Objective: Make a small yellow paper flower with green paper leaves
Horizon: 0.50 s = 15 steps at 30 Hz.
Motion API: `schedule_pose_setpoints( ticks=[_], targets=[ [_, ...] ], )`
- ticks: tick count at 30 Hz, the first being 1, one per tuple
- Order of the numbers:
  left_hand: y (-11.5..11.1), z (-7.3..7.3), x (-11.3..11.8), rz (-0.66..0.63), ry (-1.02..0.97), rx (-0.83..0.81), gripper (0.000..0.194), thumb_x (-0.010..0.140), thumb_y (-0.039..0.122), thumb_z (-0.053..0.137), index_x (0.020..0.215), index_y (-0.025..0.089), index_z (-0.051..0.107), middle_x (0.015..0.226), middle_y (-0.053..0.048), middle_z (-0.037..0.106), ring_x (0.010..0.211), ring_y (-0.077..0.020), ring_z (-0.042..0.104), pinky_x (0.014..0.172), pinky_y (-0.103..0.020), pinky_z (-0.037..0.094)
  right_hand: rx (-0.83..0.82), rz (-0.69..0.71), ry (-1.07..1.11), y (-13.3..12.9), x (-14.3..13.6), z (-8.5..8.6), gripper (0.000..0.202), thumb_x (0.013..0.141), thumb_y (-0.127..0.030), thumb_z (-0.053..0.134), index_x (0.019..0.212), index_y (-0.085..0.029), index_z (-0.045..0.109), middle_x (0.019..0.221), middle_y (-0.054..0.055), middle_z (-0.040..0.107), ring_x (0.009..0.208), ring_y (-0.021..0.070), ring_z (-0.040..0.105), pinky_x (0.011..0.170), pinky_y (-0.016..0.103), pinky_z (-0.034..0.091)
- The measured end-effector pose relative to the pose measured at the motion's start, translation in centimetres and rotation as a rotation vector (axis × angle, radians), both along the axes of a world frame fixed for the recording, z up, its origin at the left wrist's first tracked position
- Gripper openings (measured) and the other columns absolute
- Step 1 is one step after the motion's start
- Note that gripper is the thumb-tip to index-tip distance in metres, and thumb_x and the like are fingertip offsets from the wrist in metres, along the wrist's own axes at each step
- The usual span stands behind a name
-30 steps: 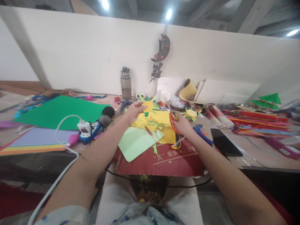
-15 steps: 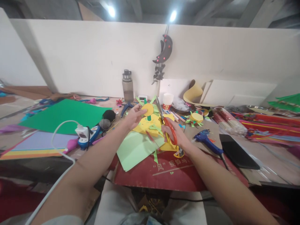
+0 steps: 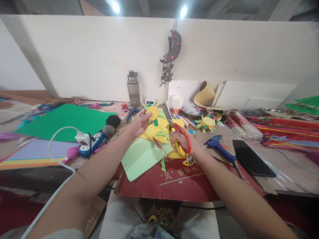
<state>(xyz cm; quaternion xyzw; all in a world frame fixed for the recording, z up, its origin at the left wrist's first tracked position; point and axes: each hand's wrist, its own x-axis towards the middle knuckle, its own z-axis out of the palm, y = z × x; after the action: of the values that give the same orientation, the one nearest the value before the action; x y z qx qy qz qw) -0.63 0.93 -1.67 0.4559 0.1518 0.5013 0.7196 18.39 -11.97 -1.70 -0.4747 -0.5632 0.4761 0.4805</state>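
Note:
My left hand pinches a yellow paper disc with green strips sticking out round its edge. My right hand is wrapped round the handles of scissors, one loop orange-red and one yellow, with the blades pointing up and away, just right of the disc. Yellow paper and light green sheets lie under the hands on a red board. A red pen-like stick rests on the sheets. A similar yellow disc with green strips lies at the right.
A blue glue gun and black phone lie at the right. Behind stand a bottle and a paper cup. A white cable runs to a blue power strip at the left, beside a green sheet.
The view has shifted slightly. The disc in my left hand has tilted a little, and its lower strip now points more to the left-right slant. My right hand still grips the scissors.

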Motion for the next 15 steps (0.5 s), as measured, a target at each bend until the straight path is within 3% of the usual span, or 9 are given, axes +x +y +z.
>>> schedule_pose_setpoints(
  ticks=[7, 15],
  targets=[
    [-0.25, -0.28, 0.26, -0.022, -0.063, -0.044, 0.044, 0.064, 0.025, 0.092, 0.097, 0.016, 0.064, 0.086, 0.002, 0.073, 0.073, -0.0099, 0.068, 0.063, -0.023, 0.056, 0.026, 0.043, -0.03, -0.53, -0.36, 0.3, 0.038, 0.077, -0.046, 0.073, 0.076, -0.025, 0.041, 0.057, -0.006, 0.051, 0.042, 0.0121, 0.053, 0.039, 0.026, 0.047],
    [-0.65, -0.8, 0.71, -0.064, 0.03, -0.02, 0.044, 0.065, 0.025, 0.092, 0.096, 0.017, 0.062, 0.089, 0.001, 0.072, 0.078, -0.0116, 0.068, 0.067, -0.024, 0.055, 0.012, 0.003, -0.029, -0.52, -0.37, -0.23, 0.035, 0.079, -0.047, 0.07, 0.073, -0.026, 0.043, 0.055, -0.005, 0.051, 0.042, 0.0136, 0.052, 0.038, 0.028, 0.047]
  ],
)
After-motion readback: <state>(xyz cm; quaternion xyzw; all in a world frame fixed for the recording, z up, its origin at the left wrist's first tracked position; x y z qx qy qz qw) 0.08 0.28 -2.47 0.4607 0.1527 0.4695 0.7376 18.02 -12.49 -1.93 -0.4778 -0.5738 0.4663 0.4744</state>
